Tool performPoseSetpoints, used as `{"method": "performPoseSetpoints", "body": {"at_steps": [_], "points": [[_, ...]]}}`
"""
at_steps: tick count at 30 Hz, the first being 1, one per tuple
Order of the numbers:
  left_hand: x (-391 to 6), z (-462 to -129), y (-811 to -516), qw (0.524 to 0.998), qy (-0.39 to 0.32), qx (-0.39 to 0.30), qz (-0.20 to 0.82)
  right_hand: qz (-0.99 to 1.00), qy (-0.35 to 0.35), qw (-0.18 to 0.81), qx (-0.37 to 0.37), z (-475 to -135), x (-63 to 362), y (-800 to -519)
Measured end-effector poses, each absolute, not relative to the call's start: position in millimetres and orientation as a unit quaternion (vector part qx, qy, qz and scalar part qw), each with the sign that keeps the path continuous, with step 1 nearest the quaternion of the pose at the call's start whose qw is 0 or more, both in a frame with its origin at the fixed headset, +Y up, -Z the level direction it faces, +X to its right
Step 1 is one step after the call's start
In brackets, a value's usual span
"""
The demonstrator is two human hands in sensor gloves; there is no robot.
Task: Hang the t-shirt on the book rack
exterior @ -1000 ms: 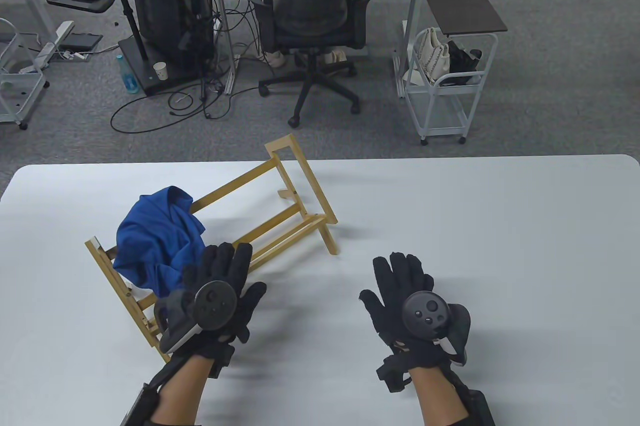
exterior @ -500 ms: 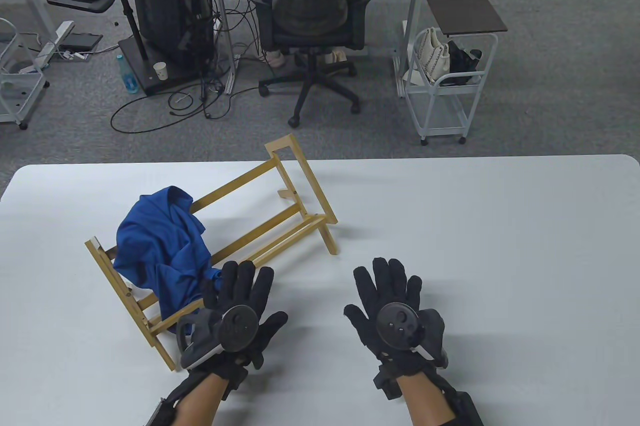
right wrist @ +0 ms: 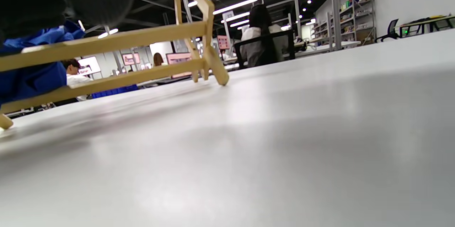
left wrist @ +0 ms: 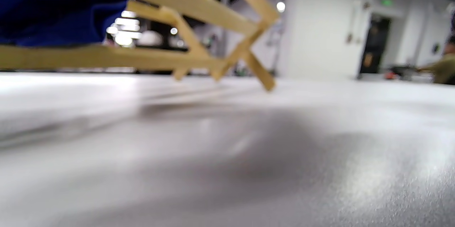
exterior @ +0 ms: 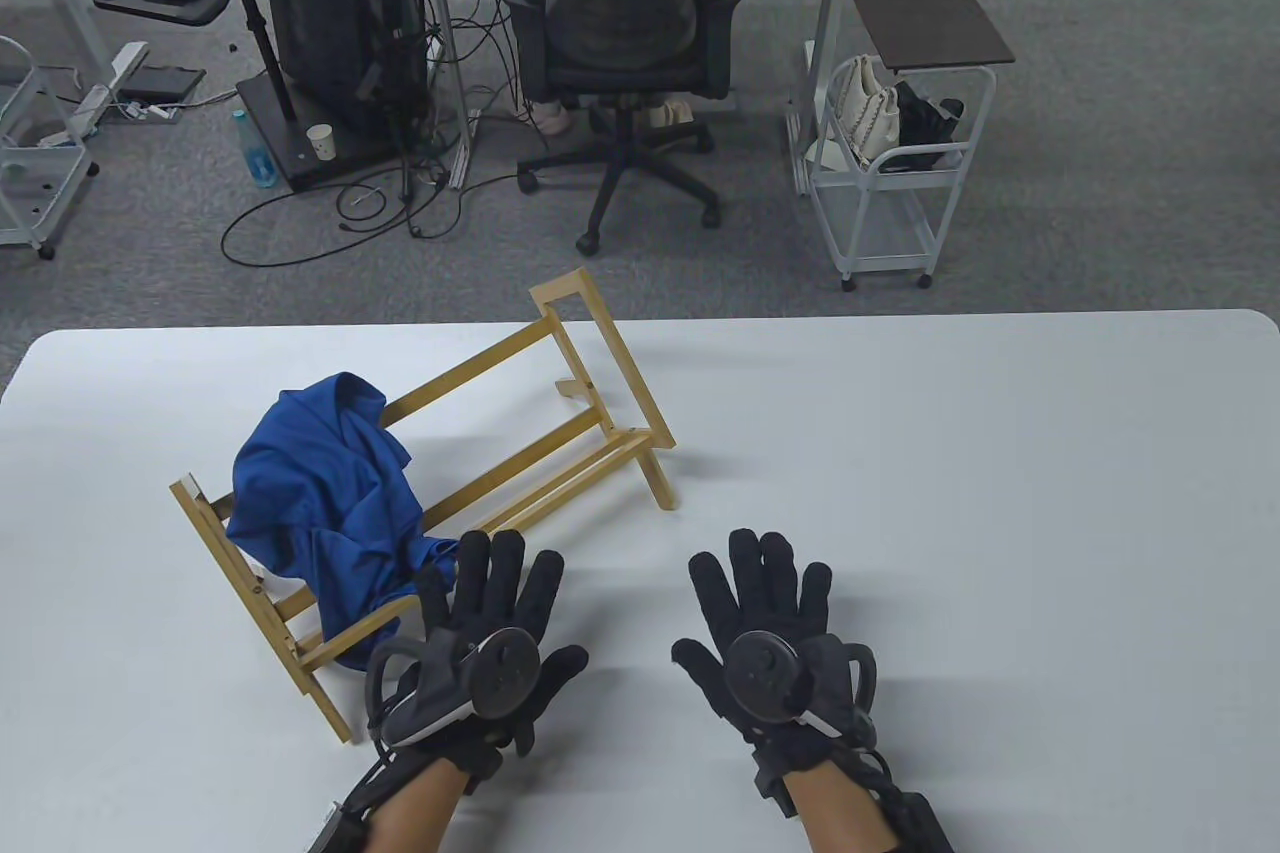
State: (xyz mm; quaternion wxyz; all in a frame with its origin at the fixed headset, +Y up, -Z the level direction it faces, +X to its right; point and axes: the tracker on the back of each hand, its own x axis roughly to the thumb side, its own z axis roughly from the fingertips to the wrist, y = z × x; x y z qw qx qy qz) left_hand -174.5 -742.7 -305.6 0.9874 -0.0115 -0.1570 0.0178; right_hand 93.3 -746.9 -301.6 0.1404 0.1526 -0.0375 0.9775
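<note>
A blue t-shirt [exterior: 320, 503] is draped over the left end of a wooden book rack [exterior: 590, 363] on the white table [exterior: 1000, 453]. The shirt also shows in the left wrist view [left wrist: 53, 10] and the right wrist view [right wrist: 32, 74], with the rack's bars in both [left wrist: 199, 17] [right wrist: 117, 40]. My left hand [exterior: 490, 603] lies flat and open on the table just right of the rack's near corner, holding nothing. My right hand [exterior: 765, 598] lies flat and open to its right, fingers spread, holding nothing.
Beyond the table's far edge stand an office chair [exterior: 620, 23], a white trolley with bags [exterior: 890, 163] and a computer stand [exterior: 330, 23]. The rack's right leg [exterior: 660, 483] stands just ahead of the hands.
My left hand has moved off the shirt, to the right and toward me, down onto the table. My right hand has slid left and a little toward me. Shirt and rack stay put.
</note>
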Motion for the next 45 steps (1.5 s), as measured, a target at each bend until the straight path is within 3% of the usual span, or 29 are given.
{"method": "performPoseSetpoints", "body": {"at_steps": [45], "points": [[-171.1, -304.4, -751.0, 0.987, -0.158, -0.029, 0.017, 0.974, -0.021, 0.175, 0.144, -296.1, 97.6, -751.9]]}}
